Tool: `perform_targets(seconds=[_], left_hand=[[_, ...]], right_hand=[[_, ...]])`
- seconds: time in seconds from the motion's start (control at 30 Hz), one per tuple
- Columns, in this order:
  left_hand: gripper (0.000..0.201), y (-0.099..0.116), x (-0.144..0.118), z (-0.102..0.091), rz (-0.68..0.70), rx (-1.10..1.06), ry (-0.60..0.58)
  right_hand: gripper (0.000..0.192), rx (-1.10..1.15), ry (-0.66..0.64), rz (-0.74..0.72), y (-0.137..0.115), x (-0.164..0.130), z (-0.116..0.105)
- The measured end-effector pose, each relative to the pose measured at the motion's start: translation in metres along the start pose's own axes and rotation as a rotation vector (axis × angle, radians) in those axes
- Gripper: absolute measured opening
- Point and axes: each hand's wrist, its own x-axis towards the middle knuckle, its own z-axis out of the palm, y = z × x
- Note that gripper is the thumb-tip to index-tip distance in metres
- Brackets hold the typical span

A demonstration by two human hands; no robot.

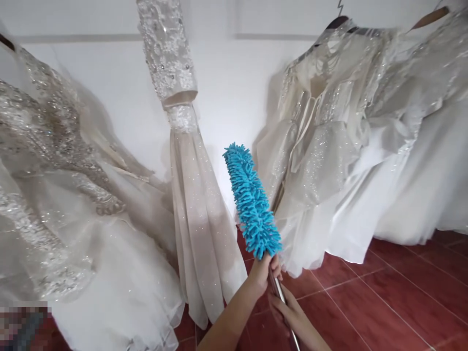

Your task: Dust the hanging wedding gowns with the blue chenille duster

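Blue duster [252, 200] up in the gap between gowns, and there's bare white wall [234, 97] right behind it, open room there. The slim beaded gown [190, 185] hangs just left of the duster; the tiered gown on a hanger [329, 146] hangs just right of it, hem close to the fluffy head. A full sparkly gown [54, 195] spreads well left of the duster. Its long axis runs tilted, head pointing up and slightly left, metal pole [281, 297] trailing down-right. Left hand [263, 274] wraps closed around the pole just under the head; right hand [287, 307] grips it lower. Red tiled floor [383, 302] stretches right of the duster
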Motion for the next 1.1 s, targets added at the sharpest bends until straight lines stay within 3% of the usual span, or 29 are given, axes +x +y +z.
perform_targets(seconds=[0.13,0.33,0.53,0.67,0.87,1.1], left_hand=[[0.061,0.022,0.044,-0.004,-0.009,-0.084,0.111],[0.054,0.069,0.096,-0.040,-0.012,-0.169,0.135],[0.048,0.106,0.127,-0.076,-0.031,-0.217,0.193],[0.043,0.120,0.137,-0.090,-0.019,-0.215,0.246],[0.043,0.113,0.165,-0.104,0.017,-0.214,0.411],[0.043,0.072,0.212,-0.121,0.071,-0.279,0.564]], right_hand=[[0.048,0.089,-0.026,0.029,-0.020,0.048,-0.007],[0.053,0.210,-0.124,0.036,-0.047,0.130,0.000],[0.059,0.267,-0.245,0.080,-0.081,0.183,0.018],[0.053,0.278,-0.302,0.113,-0.089,0.208,0.022],[0.047,0.266,-0.471,0.207,-0.066,0.258,0.001],[0.045,0.175,-0.557,0.284,-0.032,0.302,-0.040]])
